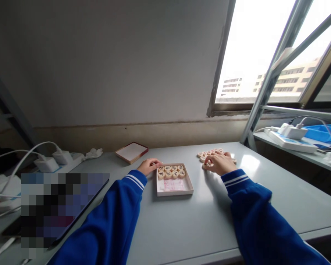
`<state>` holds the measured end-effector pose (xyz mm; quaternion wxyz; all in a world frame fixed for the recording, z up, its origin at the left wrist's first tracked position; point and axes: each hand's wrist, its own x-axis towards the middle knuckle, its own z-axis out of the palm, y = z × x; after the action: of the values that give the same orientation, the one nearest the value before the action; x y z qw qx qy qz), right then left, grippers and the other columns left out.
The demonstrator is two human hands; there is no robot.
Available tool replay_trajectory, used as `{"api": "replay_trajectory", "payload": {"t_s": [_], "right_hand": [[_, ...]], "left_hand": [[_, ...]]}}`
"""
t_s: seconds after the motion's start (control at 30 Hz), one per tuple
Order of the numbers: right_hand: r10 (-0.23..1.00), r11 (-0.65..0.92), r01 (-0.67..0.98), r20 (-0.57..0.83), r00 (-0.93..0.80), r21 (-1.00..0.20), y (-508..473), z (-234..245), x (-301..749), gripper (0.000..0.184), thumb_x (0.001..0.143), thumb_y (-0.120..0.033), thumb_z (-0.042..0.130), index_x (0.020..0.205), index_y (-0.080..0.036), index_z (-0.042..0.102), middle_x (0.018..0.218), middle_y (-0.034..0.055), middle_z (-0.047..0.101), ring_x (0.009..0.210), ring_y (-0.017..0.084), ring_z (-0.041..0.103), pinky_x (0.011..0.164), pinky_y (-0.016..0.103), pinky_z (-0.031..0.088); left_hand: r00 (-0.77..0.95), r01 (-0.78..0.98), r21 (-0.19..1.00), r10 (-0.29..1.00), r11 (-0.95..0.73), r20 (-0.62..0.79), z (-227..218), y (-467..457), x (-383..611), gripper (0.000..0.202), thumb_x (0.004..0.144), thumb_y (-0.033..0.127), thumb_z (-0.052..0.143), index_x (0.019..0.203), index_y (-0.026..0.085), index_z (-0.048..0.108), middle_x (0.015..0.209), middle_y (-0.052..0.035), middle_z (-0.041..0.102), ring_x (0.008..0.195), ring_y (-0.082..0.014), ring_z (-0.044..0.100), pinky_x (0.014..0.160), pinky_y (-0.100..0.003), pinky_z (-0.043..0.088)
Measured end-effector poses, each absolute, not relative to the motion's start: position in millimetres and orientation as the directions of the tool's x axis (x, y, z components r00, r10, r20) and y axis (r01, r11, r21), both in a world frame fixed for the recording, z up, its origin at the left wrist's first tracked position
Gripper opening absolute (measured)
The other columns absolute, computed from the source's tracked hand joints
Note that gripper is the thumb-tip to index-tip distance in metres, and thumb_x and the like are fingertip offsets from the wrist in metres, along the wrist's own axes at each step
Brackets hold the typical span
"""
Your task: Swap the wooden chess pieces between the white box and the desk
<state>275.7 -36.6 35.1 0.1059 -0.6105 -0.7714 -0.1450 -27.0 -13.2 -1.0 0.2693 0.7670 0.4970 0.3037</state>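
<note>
A shallow open box (174, 192) stands in the middle of the table. Two rows of round wooden Chinese chess pieces (168, 174) with dark characters fill its far part, and a crumpled clear plastic bag with pink print (173, 184) lies in its near part. My left hand (149, 166) grips the box at its far left corner, fingers over the wall. To the right of the box, my right hand (221, 163) reaches over a group of loose chess pieces (209, 152). Its fingertips close on a chess piece (204, 166) at the group's near left; the palm hides part of the group.
The box's lid (132, 152) lies inside up at the back left. A tablet-like device (66, 206), its screen blurred out, and a power strip (71, 162) with chargers and cables occupy the left. A metal post (264, 84) rises at the back right, beside a side shelf.
</note>
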Motion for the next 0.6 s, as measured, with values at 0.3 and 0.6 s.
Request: {"api": "replay_trajectory", "payload": {"t_s": [0.3,0.6], "right_hand": [[0.707,0.699,0.692,0.316,-0.633,-0.178,-70,47,182,0.023,0.070,-0.045,0.057,0.082,-0.026,0.062,0.079,0.0008,0.059,0.077,0.016,0.051,0.071,0.031,0.028],[0.681,0.714,0.691,0.341,-0.647,-0.115,-75,24,146,0.018,0.075,-0.029,0.055,0.089,-0.018,0.051,0.084,0.0037,0.061,0.080,0.016,0.053,0.067,0.029,0.024]], "left_hand": [[0.324,0.556,0.754,0.927,-0.349,0.191,-6,-10,-27,0.044,0.071,0.052,0.044,0.080,0.013,0.061,0.082,-0.0062,0.063,0.081,-0.0195,0.055,0.075,-0.028,0.042],[0.334,0.539,0.764,0.923,-0.355,0.194,-5,-14,-24,0.034,0.069,0.043,0.050,0.079,0.013,0.060,0.079,-0.0057,0.062,0.074,-0.0167,0.054,0.072,-0.027,0.042]]}}
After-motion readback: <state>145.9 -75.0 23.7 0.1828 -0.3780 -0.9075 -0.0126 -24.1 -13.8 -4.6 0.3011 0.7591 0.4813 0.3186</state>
